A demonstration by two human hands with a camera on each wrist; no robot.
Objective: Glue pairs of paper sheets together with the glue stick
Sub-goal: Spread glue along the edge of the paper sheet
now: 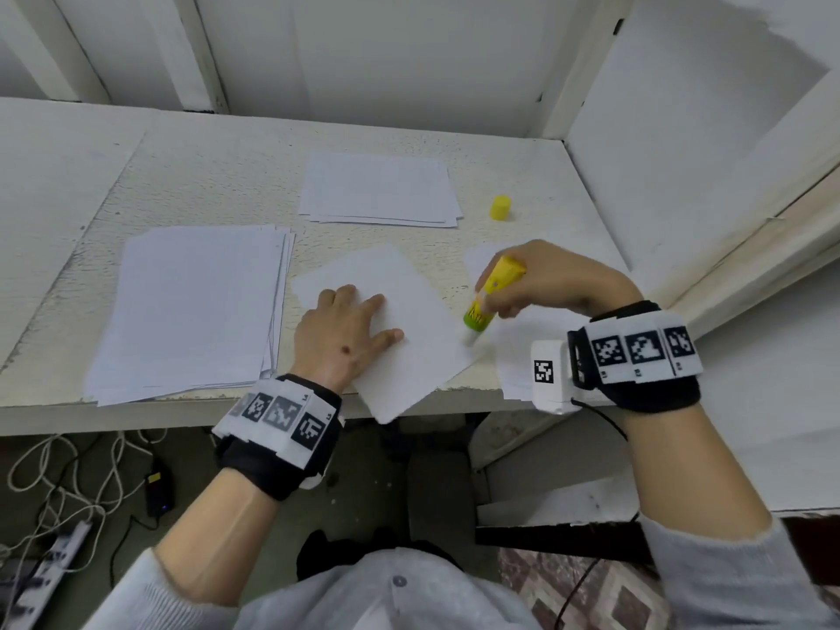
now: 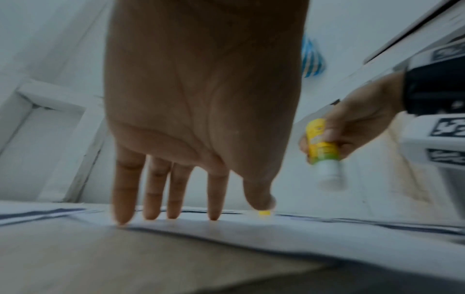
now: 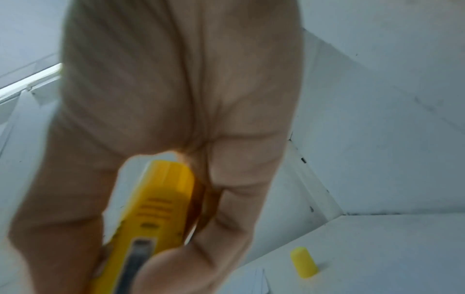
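A white paper sheet (image 1: 409, 338) lies tilted at the desk's front edge, one corner hanging over it. My left hand (image 1: 350, 329) presses flat on its left part, fingers straight (image 2: 214, 199). My right hand (image 1: 545, 284) grips a yellow and green glue stick (image 1: 488, 295) with its white tip down at the sheet's right edge. In the left wrist view the glue stick (image 2: 320, 147) is blurred. The right wrist view shows the glue stick (image 3: 153, 214) from its back end, my fingers curled round it. Another sheet (image 1: 518, 352) lies under my right wrist.
A thick stack of paper (image 1: 191, 306) lies at the left. A smaller stack (image 1: 379, 188) sits further back. The yellow cap (image 1: 500, 207) stands upright behind my right hand, the cap (image 3: 304, 262) also visible in the right wrist view. White walls close off the desk (image 1: 204, 175) at the back and right.
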